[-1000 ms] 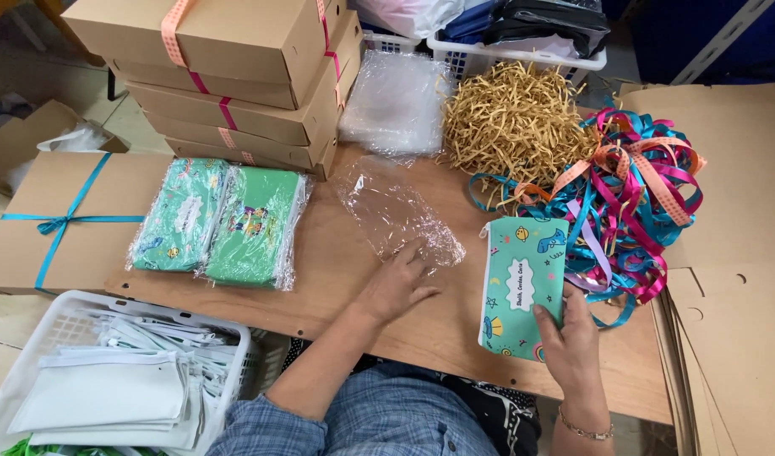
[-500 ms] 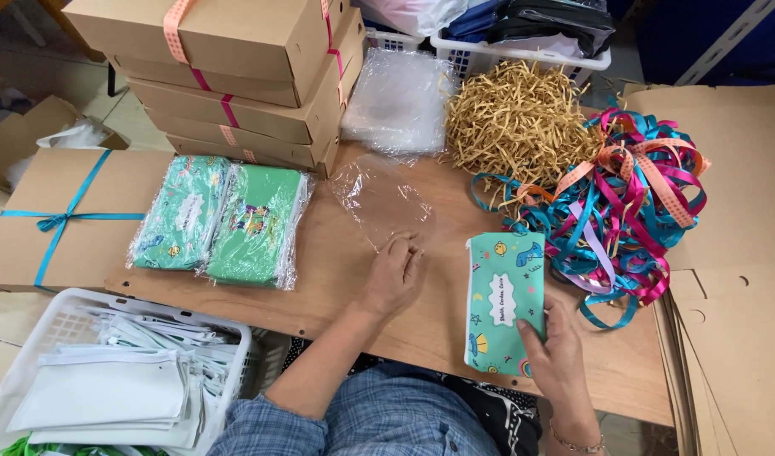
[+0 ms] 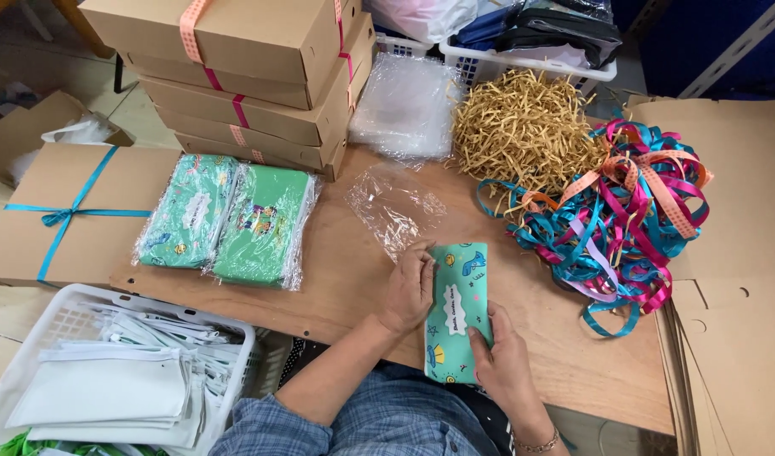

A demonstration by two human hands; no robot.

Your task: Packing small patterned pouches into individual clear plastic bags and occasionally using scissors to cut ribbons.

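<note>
At the near edge of the wooden table [image 3: 337,279], a green printed pouch [image 3: 456,311] is held lengthwise between both hands — the left hand [image 3: 410,289] is closed on its upper left edge, the right hand [image 3: 503,361] is clamped on its lower right side. Just beyond the pouch a clear plastic bag [image 3: 394,207] lies flat. Two wrapped green pouches [image 3: 231,218] are seen to the left, and tangled coloured ribbons [image 3: 615,211] to the right.

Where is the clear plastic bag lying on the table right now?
Head view: the clear plastic bag lies flat mid-table, just beyond the left hand and the green pouch, right of two wrapped pouches.
</note>
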